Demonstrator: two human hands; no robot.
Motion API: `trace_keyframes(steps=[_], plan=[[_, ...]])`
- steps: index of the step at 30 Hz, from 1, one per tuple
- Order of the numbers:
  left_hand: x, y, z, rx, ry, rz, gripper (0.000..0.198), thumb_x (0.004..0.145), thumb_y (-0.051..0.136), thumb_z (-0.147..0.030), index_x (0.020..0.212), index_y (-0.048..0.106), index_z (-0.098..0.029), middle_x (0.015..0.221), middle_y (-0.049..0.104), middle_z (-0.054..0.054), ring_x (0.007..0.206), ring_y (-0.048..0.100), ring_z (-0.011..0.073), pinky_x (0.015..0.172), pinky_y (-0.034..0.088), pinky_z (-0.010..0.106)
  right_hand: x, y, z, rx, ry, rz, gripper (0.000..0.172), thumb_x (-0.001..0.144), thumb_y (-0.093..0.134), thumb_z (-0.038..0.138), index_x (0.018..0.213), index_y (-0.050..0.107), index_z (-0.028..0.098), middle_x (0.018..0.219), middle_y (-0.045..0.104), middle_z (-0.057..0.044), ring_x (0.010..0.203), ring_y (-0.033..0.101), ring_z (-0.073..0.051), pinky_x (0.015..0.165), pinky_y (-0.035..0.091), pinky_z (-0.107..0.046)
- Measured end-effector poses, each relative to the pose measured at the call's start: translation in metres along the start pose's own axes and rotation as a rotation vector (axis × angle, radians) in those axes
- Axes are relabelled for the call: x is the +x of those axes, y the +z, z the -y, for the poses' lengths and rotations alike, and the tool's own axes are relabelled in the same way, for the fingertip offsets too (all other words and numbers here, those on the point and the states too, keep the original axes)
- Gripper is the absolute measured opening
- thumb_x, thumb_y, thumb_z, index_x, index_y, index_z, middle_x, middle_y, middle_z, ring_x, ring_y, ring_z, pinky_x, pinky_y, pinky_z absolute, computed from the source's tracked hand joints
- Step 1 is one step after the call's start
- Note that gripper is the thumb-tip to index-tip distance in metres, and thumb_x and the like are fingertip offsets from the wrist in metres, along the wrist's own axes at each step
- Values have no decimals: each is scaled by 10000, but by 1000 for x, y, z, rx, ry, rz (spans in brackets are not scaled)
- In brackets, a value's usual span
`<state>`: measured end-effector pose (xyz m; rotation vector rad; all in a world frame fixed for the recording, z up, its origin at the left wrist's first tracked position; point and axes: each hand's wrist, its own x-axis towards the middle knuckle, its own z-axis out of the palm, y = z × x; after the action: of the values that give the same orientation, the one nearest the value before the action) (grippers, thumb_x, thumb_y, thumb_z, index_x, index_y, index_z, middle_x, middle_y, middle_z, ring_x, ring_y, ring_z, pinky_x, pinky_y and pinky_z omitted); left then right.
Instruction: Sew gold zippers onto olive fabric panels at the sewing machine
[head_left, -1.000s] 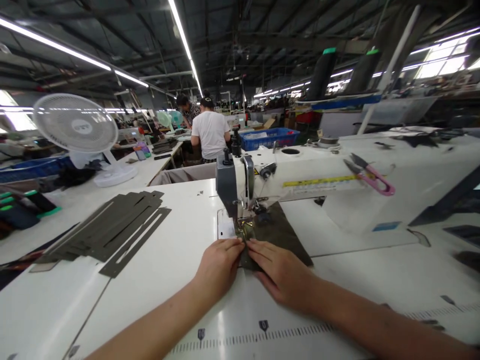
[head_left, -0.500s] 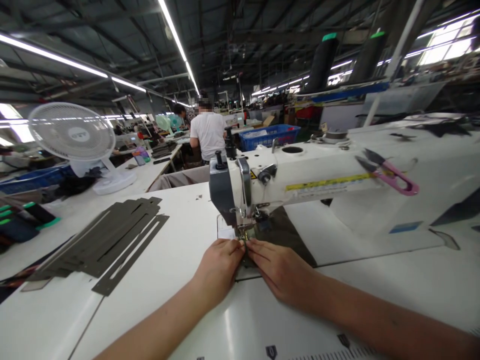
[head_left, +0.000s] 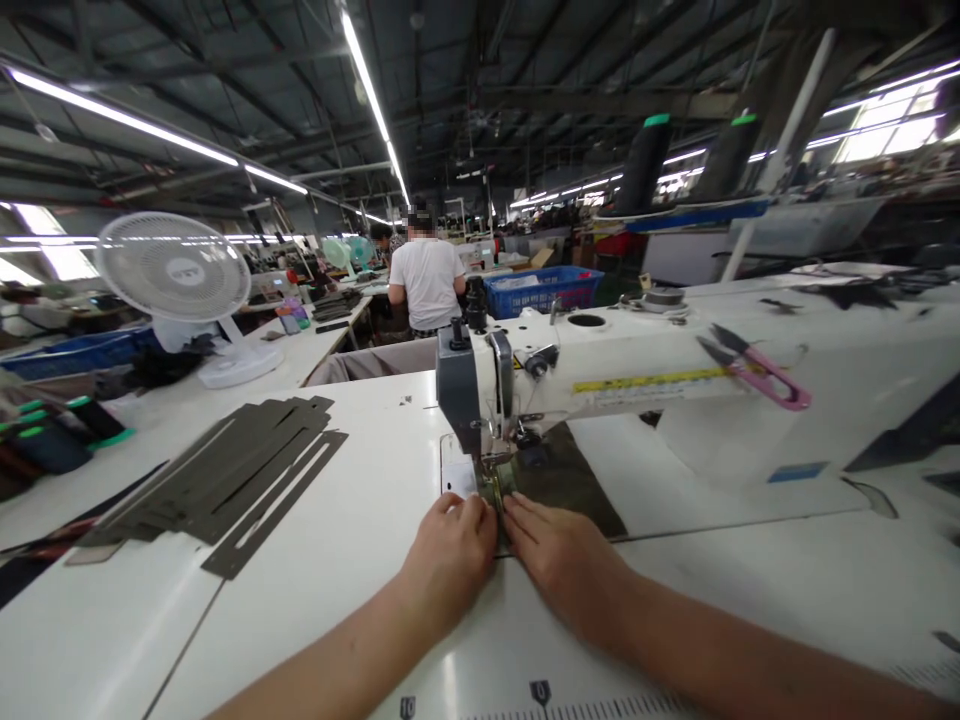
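An industrial sewing machine head [head_left: 517, 385] stands on a white table, and its presser foot [head_left: 495, 470] rests on a folded olive fabric piece [head_left: 559, 480] with a metallic trim. My left hand [head_left: 450, 560] holds the fabric's near edge with its fingertips just left of the foot. My right hand [head_left: 562, 570] lies on the fabric just right of the foot, fingers pointing toward the left hand. The fabric under my fingers is partly hidden. The needle is too small to make out.
A stack of slotted olive fabric strips [head_left: 225, 480] lies left on the table. Pink-handled thread snips [head_left: 757, 375] rest on the machine arm. A white fan [head_left: 172, 270], a blue crate [head_left: 540, 292], and a person in a white shirt [head_left: 427, 285] are farther ahead.
The view has shifted slightly. Both hands stay at the presser foot, holding the fabric, with only small shifts in finger position.
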<state>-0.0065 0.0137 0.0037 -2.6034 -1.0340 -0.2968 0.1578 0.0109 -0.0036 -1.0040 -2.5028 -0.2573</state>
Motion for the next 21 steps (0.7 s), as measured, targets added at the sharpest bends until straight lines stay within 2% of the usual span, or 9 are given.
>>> trace_keyframes(steps=[3,9,15,18,21], plan=[[-2,1,-3,27,21,-25,217,801,380,-18,868,577,-81,749,580,98,643,561,201,662,496,360,-14,20,5,-100,-89,-145,329,732,451,-17,1009,628,-8,1028,635,-206,954,608,-271,798,524,-344],[5,6,7,-26,-8,-60,195,836,381,-67,866,566,-120,754,573,78,679,564,197,686,518,356,-5,30,-5,-88,-76,-200,299,758,445,-13,984,638,15,995,650,-191,917,625,-254,794,536,-335],[11,15,18,-85,-53,-96,88,793,512,-85,791,594,-117,731,606,73,698,590,210,678,539,348,8,34,-12,-51,-41,-242,257,756,479,-8,948,646,27,966,666,-163,878,640,-228,797,536,-296],[5,14,21,-191,-72,-163,127,798,506,-105,873,600,-146,881,650,84,840,618,221,785,528,381,6,34,-12,10,20,-239,261,795,482,48,1013,625,43,1038,645,-156,954,615,-218,848,514,-303],[-4,13,20,-173,-35,-209,219,849,414,-110,970,586,-171,1020,650,85,971,606,223,895,472,438,2,34,-10,28,53,-240,277,798,479,53,1038,615,41,1067,631,-165,1004,592,-225,879,498,-327]])
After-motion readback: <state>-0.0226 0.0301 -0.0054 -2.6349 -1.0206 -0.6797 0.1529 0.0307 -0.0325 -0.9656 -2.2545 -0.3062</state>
